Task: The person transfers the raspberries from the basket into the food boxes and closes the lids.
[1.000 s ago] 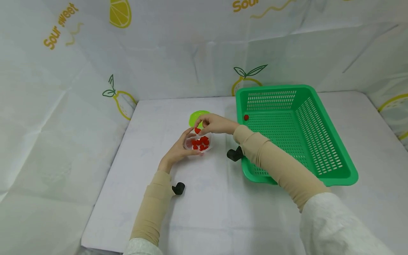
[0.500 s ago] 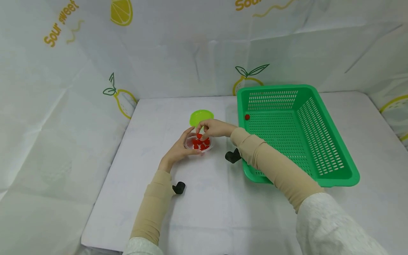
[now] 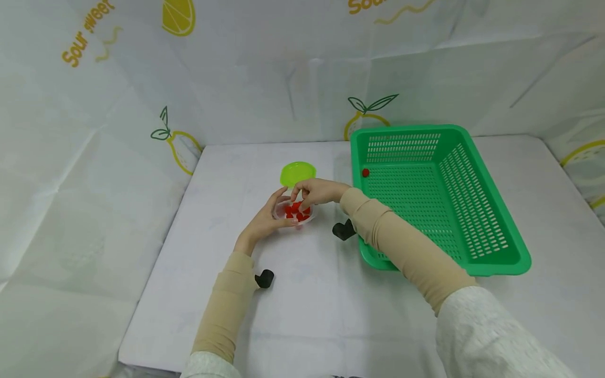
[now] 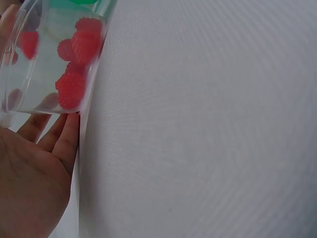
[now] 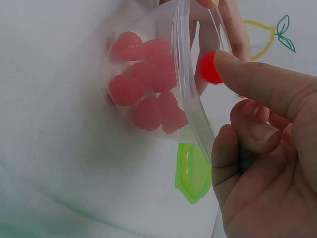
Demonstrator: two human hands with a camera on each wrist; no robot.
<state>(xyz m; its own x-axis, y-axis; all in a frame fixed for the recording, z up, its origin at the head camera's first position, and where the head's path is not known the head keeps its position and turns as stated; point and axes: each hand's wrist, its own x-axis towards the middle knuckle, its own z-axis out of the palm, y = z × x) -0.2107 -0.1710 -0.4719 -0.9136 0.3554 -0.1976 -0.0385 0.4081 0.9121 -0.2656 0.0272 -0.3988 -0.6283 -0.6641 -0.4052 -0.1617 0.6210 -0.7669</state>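
Note:
A clear plastic tub point(image 5: 184, 74) with several raspberries point(image 5: 128, 90) in it stands on the white-covered table. My left hand point(image 3: 264, 218) holds it from the left, thumb on the near side and fingers at the far side. At the tub's mouth, my right hand point(image 3: 317, 193) pinches one raspberry point(image 5: 210, 68). In the right wrist view the thumb presses on that berry; the fingertip opposite is hidden. Through the tub's wall in the left wrist view, more raspberries point(image 4: 72, 89) lie at the bottom.
A lime-green lid point(image 3: 298, 172) lies just behind the tub. To the right stands a large green basket point(image 3: 493, 205), with a single raspberry point(image 3: 365, 172) in its far left corner. A lemon-print white sheet point(image 3: 255, 94) hangs behind the table.
My right hand has come down and slightly nearer with the pinched raspberry, from above the tub to its mouth. The lid is less covered now. My left hand keeps its hold on the tub.

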